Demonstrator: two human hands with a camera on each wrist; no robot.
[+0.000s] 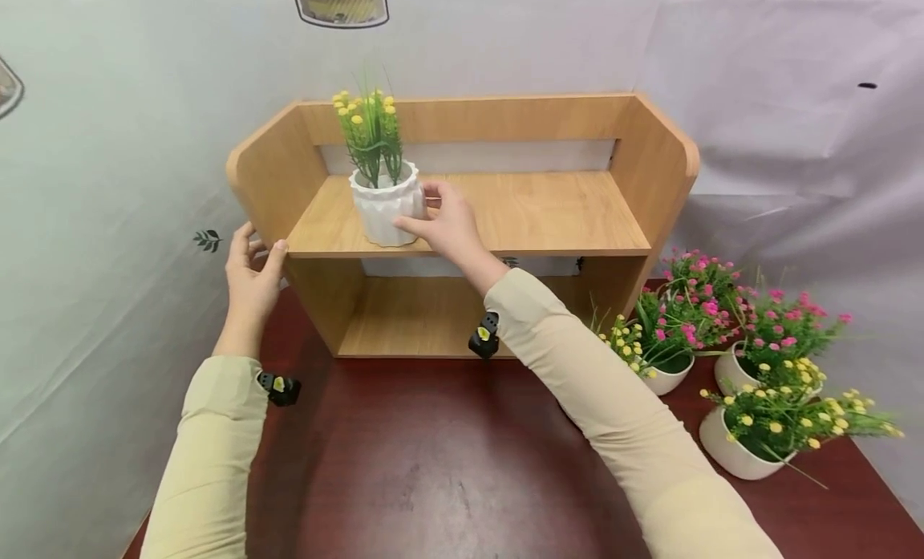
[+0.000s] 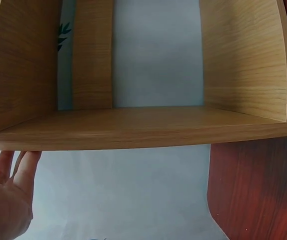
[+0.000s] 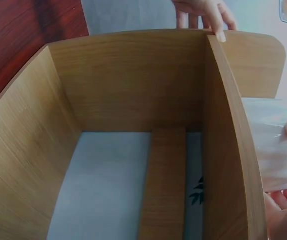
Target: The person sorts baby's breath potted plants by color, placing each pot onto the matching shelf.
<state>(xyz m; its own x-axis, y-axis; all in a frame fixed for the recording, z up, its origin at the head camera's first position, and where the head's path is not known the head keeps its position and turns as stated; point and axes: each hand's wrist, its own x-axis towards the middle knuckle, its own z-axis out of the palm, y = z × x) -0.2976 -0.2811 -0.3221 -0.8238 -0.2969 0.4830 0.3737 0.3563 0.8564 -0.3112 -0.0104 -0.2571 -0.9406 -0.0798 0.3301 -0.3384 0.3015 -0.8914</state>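
A white ribbed flowerpot [image 1: 388, 212] with yellow flowers and green blades stands upright on the upper board of a wooden shelf [image 1: 534, 214], toward its left end. My right hand [image 1: 451, 228] holds the pot from the right, thumb at the front and fingers behind. In the right wrist view, part of this pot [image 3: 273, 145] shows beside the board's edge. My left hand [image 1: 251, 282] grips the shelf's left side panel, its thumb at the front edge near the upper board and its fingers along the outer face. Those fingers [image 2: 27, 172] touch the panel in the left wrist view.
Several white pots with pink and yellow flowers, one of them a yellow-flowered pot [image 1: 739, 447], stand right of the shelf on a dark red table [image 1: 433, 455]. A pale wall covering [image 1: 505, 38] hangs behind. My right sleeve [image 1: 599, 374] crosses before the lower compartment.
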